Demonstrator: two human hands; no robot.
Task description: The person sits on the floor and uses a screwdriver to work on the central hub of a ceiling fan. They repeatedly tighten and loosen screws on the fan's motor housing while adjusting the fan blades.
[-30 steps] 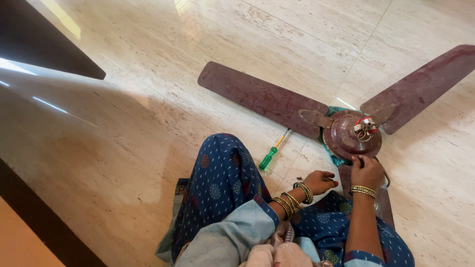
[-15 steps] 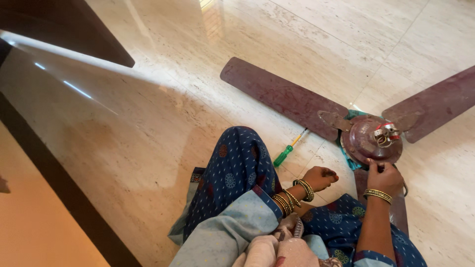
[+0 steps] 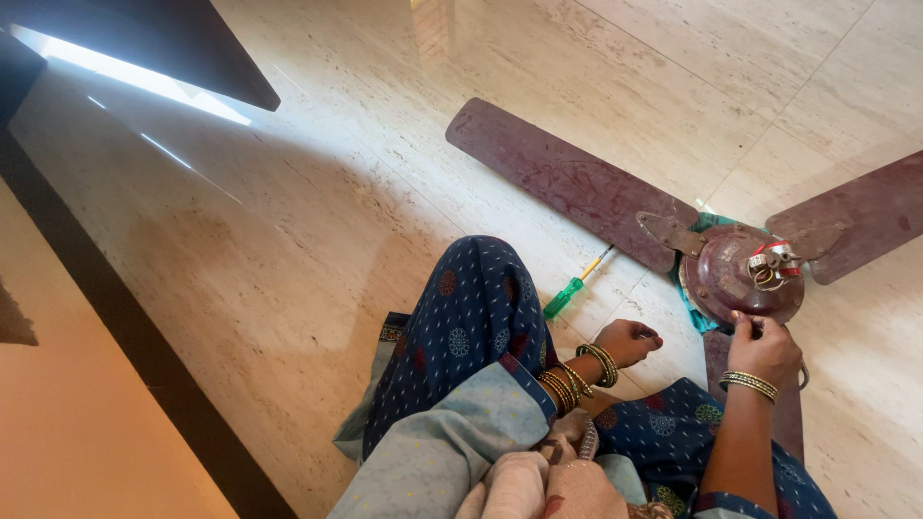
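A dark maroon ceiling fan lies on the stone floor, and its round motor housing (image 3: 735, 274) carries a wire clip on top. My right hand (image 3: 766, 351) grips the near rim of the housing, with gold bangles on that wrist. My left hand (image 3: 630, 341) rests on the floor beside my knee, its fingers curled and nothing visible in them. A green-handled screwdriver (image 3: 563, 297) lies on the floor just beyond my left hand, next to the long left fan blade (image 3: 562, 178).
A second fan blade (image 3: 851, 216) reaches to the right edge, and a third blade (image 3: 788, 413) runs under my right arm. A teal cloth (image 3: 694, 312) shows under the motor. A dark furniture edge (image 3: 135, 327) crosses the left side, and a dark slab (image 3: 192, 43) sits at the top left.
The view has shifted, so the fan now sits further right. My right hand stays at the motor's near rim. My left hand has barely moved.
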